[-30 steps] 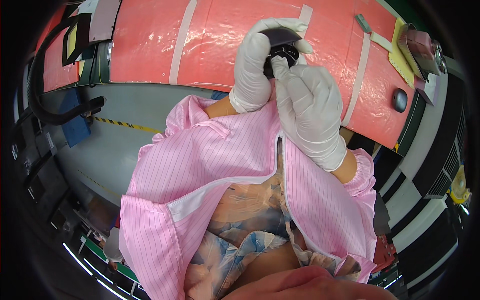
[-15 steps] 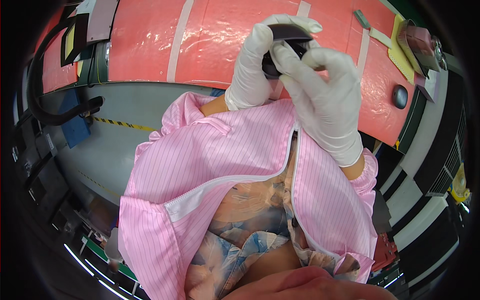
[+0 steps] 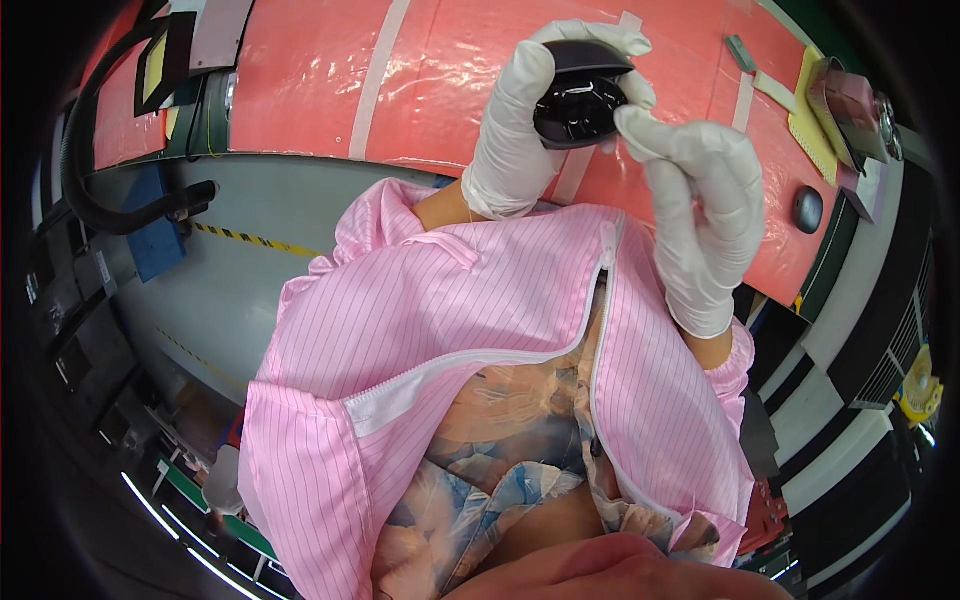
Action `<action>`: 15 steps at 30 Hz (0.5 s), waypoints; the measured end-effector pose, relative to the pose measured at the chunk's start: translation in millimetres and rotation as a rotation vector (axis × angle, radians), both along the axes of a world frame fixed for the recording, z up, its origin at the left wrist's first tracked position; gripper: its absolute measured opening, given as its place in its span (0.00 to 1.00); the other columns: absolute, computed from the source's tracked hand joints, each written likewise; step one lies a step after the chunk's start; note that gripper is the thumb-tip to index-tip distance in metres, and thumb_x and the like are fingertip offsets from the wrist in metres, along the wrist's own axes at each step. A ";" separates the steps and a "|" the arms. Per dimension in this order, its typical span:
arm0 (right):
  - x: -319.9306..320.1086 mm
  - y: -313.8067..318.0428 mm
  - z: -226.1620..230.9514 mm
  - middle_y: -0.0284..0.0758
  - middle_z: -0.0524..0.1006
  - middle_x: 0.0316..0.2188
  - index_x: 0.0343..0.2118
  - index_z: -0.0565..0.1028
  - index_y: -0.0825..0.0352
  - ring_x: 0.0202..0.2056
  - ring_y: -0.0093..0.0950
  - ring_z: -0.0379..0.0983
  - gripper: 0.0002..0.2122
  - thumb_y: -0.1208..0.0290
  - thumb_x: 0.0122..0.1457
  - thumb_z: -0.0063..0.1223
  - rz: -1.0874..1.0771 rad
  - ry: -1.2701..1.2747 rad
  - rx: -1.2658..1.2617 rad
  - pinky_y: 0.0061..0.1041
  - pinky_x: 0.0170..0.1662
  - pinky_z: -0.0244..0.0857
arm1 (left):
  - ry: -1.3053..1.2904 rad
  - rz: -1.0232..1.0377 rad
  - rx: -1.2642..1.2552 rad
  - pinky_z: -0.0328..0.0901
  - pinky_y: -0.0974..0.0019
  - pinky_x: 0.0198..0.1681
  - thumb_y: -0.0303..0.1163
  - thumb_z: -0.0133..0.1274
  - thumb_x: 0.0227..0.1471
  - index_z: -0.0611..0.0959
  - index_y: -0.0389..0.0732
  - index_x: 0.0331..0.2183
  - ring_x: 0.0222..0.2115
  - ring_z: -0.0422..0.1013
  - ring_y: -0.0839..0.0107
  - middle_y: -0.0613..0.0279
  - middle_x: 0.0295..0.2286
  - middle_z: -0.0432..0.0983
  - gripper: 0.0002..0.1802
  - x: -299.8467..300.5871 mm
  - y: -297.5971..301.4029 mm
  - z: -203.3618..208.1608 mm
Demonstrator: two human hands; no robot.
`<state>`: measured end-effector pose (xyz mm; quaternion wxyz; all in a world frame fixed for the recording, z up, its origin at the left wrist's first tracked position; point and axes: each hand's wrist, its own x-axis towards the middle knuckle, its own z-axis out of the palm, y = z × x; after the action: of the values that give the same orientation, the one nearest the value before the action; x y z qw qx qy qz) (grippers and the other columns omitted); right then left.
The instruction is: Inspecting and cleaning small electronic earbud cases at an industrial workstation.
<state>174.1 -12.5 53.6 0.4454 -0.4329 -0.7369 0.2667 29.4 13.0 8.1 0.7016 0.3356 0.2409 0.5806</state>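
My left hand [image 3: 515,125], in a white glove, is wrapped round a small glossy black case [image 3: 578,112]. The case is rounded, with its lid tipped up and a shiny dark hollow facing me; it looks like an earbud case. My right hand [image 3: 705,170], gloved in white too, has thumb and forefinger pinched together at the right rim of the case. Whether anything sits between those fingertips is too small to make out. Both hands are raised over the near part of the pink-covered bench [image 3: 450,80].
Farther right on the bench lie a dark computer mouse [image 3: 807,209], a yellow pad [image 3: 812,125], a grey-green block [image 3: 740,53] and a pinkish box [image 3: 850,100]. A black flexible hose [image 3: 105,235] curves at the left. Pale tape strips cross the bench cover.
My right hand has drawn back to the right, its fingers leaving the inside of the case, so the glossy hollow shows. The left hand still holds the case.
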 end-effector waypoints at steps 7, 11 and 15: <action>-18.2 -7.0 -5.3 0.34 0.74 0.32 0.37 0.77 0.69 0.32 0.26 0.71 0.09 0.82 0.52 0.54 0.167 0.320 -0.411 0.22 0.36 0.65 | 0.160 0.337 0.184 0.67 0.69 0.34 0.70 0.46 0.45 0.66 0.33 0.50 0.30 0.70 0.72 0.56 0.33 0.74 0.49 6.6 -6.8 1.2; -2.2 2.3 1.0 0.32 0.74 0.31 0.38 0.77 0.68 0.33 0.28 0.71 0.10 0.79 0.52 0.53 0.156 0.362 -0.402 0.23 0.38 0.65 | 0.112 0.251 0.013 0.65 0.71 0.36 0.68 0.45 0.47 0.68 0.35 0.49 0.32 0.69 0.73 0.59 0.33 0.73 0.45 6.1 -2.3 7.5; 2.1 9.7 -10.5 0.30 0.71 0.25 0.37 0.79 0.58 0.30 0.29 0.70 0.12 0.79 0.49 0.55 0.006 -0.440 0.206 0.28 0.34 0.65 | 0.281 0.115 -0.092 0.67 0.73 0.32 0.64 0.41 0.53 0.76 0.39 0.42 0.27 0.73 0.75 0.60 0.30 0.75 0.36 2.2 0.6 11.1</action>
<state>176.2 -2.8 43.1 0.3152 -0.4309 -0.8407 0.0909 31.5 13.5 19.2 0.6415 0.3666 0.3818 0.5553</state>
